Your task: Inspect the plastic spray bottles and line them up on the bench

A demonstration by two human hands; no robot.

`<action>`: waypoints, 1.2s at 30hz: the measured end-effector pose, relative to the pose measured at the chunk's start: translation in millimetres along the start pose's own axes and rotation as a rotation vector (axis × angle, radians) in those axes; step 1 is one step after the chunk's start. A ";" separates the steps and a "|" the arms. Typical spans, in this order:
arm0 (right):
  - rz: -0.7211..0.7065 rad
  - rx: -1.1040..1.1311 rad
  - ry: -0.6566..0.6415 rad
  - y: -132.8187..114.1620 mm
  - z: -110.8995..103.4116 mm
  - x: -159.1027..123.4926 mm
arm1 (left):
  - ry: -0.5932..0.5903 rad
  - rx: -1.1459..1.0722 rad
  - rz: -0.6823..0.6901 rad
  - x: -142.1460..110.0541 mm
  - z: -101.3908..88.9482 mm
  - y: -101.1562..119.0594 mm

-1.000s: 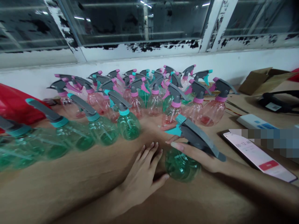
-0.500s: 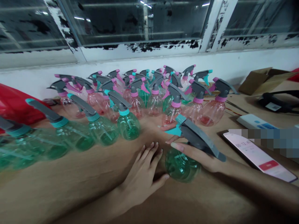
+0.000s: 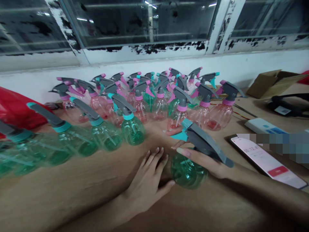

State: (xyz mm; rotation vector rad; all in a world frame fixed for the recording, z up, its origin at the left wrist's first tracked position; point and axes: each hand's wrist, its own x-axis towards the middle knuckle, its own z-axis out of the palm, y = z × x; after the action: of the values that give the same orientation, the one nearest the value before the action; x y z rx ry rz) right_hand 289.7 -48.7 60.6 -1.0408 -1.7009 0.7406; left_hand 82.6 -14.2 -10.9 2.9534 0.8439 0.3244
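Head view: one green spray bottle (image 3: 185, 172) stands right of centre, its neck gripped between thumb and fingers of the right hand (image 3: 212, 167). One left hand (image 3: 146, 185), fingers slightly spread, rests on the counter (image 3: 84, 193) just beside it. At least four green bottles (image 3: 134, 130) line the left; the cluster behind overlaps beyond counting. One phone (image 3: 263, 158) lies at right.

Translucent green spray bottle (image 3: 184, 174), round-bodied; grey-and-turquoise trigger head (image 3: 205, 140) uppermost, nozzle (image 3: 186, 123) toward upper left; below and right of frame centre, held in right hand (image 3: 210, 163).
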 end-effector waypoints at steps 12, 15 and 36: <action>0.007 -0.004 -0.050 1.1 -1.3 1.7 | -0.015 -0.008 -0.003 0.2 -1.4 0.7; 0.007 0.022 -0.048 1.0 -1.1 1.5 | -0.003 -0.010 -0.003 0.9 -1.7 0.7; 0.011 -0.009 0.048 -2.6 0.6 0.9 | -0.045 0.005 -0.012 0.3 0.5 -0.3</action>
State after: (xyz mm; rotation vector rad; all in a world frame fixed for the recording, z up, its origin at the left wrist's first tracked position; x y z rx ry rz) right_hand 288.2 -49.1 62.9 -1.0661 -1.6602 0.7104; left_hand 82.8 -13.8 -11.4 2.9473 0.8585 0.2549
